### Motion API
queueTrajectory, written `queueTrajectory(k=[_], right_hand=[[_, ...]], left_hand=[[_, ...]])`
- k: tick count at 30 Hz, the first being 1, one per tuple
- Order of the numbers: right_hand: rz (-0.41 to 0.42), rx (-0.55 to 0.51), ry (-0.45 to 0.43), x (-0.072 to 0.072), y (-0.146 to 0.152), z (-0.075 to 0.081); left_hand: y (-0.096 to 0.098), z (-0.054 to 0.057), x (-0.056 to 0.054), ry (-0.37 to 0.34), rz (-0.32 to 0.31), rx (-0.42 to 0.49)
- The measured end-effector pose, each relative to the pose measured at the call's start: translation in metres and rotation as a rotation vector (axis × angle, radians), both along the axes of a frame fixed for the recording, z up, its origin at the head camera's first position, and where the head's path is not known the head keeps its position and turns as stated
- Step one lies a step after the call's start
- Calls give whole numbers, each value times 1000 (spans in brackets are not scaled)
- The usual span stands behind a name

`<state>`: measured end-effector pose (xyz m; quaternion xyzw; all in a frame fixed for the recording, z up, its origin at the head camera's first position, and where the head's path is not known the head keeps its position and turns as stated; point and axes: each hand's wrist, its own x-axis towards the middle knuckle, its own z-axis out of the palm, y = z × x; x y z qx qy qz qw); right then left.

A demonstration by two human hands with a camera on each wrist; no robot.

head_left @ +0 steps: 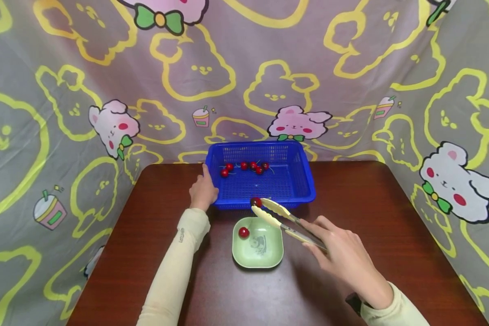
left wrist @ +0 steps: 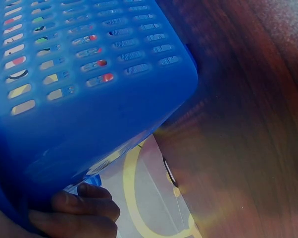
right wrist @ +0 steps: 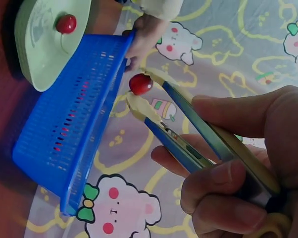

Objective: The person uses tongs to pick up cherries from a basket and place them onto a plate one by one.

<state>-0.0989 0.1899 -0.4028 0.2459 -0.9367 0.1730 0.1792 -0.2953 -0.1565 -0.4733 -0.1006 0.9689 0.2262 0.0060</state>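
My right hand (head_left: 346, 249) holds a pair of metal tongs (right wrist: 183, 111) with cream scalloped tips. Between those tips is a dark red cherry (right wrist: 140, 84), up in the air near the front rim of a blue plastic basket (head_left: 309, 181). My left hand (head_left: 203, 190) grips the basket's left rim, its fingers (left wrist: 84, 210) curled under the edge in the left wrist view. Inside the basket, several red cherries (head_left: 252, 166) with stems lie toward the back left. A pale green square dish (head_left: 265, 259) stands in front of the basket, with one cherry (head_left: 243, 232) in its left part.
Everything stands on a dark brown wooden table (head_left: 155, 199). Grey cloth (head_left: 228, 59) with yellow outlines and cartoon animals hangs behind the table and along both sides. The basket's slotted walls (left wrist: 114, 44) rise around the cherries.
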Motion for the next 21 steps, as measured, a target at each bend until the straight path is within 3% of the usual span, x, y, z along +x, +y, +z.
queueTrajectory(k=[10, 21], right_hand=[[38, 42, -37, 5, 1, -20], [28, 70, -97, 0, -2, -44]], left_hand=[[-2, 1, 2, 0, 3, -13], [0, -2, -1, -8, 1, -24]])
